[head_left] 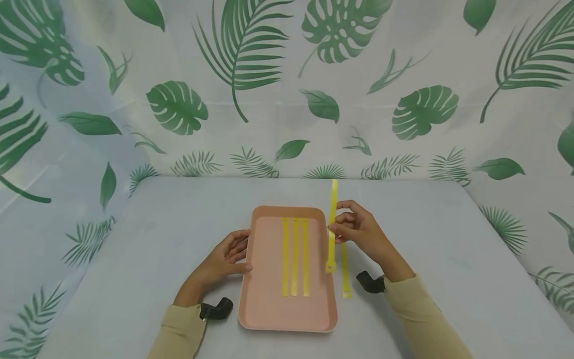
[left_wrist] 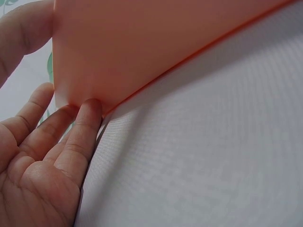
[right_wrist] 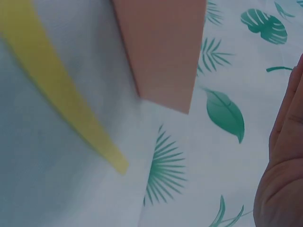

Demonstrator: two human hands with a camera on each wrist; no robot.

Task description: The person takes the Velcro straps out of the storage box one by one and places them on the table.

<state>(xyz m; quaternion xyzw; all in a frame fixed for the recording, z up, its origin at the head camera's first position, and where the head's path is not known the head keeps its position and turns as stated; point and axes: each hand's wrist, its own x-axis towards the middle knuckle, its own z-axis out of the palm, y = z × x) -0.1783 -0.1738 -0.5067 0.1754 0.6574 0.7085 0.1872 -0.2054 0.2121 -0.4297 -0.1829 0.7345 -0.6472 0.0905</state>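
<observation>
My right hand point(head_left: 358, 232) pinches a flat yellow strip point(head_left: 333, 214) between thumb and fingers. This strip hangs upright by the tray's right rim, its wider, slotted end down. Behind and below it a second yellow strip point(head_left: 346, 274) lies on the table; part of it appears in the right wrist view point(right_wrist: 71, 99). Inside the pink tray point(head_left: 264, 314), three yellow strips point(head_left: 294, 259) lie side by side, lengthwise. Against the tray's left wall rest the fingertips and thumb of my left hand point(head_left: 224, 257). The left wrist view shows these fingers point(left_wrist: 85, 127) touching the outer wall low down.
A pale cloth covers the table point(head_left: 179, 209). Behind it hangs a white curtain point(head_left: 269, 114) printed with green leaves. Each wrist carries a small black camera mount, one on the left point(head_left: 216, 309) and one on the right point(head_left: 370, 282).
</observation>
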